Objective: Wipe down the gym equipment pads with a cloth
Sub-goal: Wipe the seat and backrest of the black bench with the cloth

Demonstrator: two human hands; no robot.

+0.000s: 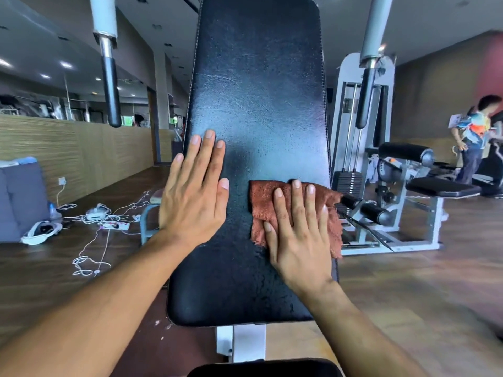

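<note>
- Both hands lie flat with straight fingers.
- I see the left hand [194,191] pressing the black pad [261,104], mid frame, holding nothing.
- I see the right hand [296,235] pressing the red cloth [262,202] on the pad's right edge.

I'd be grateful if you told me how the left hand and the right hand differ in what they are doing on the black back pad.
The left hand lies bare on the black back pad, at its left edge; the right hand presses a rust-coloured cloth onto it near the right edge. The left hand sits higher up the pad than the right. Both are flat, fingers straight.
</note>
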